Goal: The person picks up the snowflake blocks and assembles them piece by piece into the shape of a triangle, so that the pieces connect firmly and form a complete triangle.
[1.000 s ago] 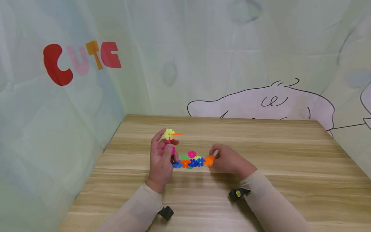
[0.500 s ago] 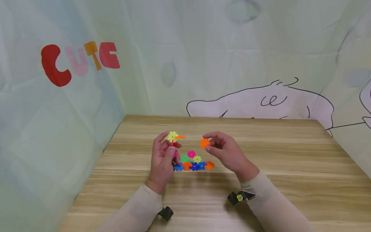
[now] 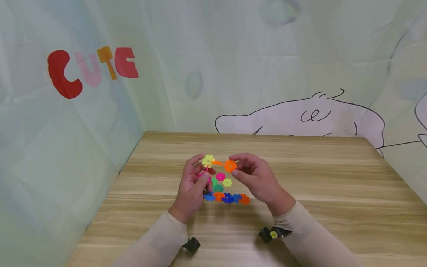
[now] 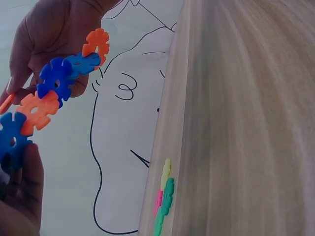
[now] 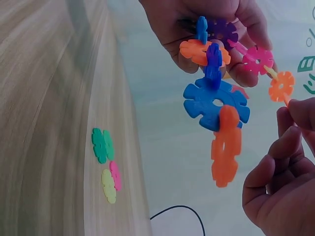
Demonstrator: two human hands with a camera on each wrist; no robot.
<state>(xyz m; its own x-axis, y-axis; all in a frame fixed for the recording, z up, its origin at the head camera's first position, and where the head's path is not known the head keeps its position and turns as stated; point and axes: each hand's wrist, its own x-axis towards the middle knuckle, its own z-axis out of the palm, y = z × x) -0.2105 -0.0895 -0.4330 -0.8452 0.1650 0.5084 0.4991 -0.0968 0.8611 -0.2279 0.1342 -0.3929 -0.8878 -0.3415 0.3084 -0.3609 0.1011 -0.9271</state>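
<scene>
My left hand (image 3: 191, 190) holds a linked build of snowflake discs off the table. One row of it, with a dark blue disc (image 3: 228, 198), blue discs and orange discs, extends to the right below the fingers. A second branch rises through a pink disc (image 5: 257, 60) to a yellow disc (image 3: 208, 161) and an edge-on orange disc (image 3: 217, 162). Between thumb and fingers, my right hand (image 3: 261, 181) pinches another orange disc (image 3: 230, 165). That disc meets the branch's orange end; whether the slots are joined I cannot tell.
Loose discs lie on the wooden table (image 3: 333, 193) behind the row: a pink disc (image 3: 220, 176), a yellow disc (image 3: 227, 182), a green disc (image 3: 218, 188) and a light green disc (image 3: 214, 181). Printed cloth walls (image 3: 186, 55) stand at the table's back and left.
My right hand has lifted the orange disc from near the row's right end and carried it up and left to the branch. The left hand has shifted slightly right with the build.
</scene>
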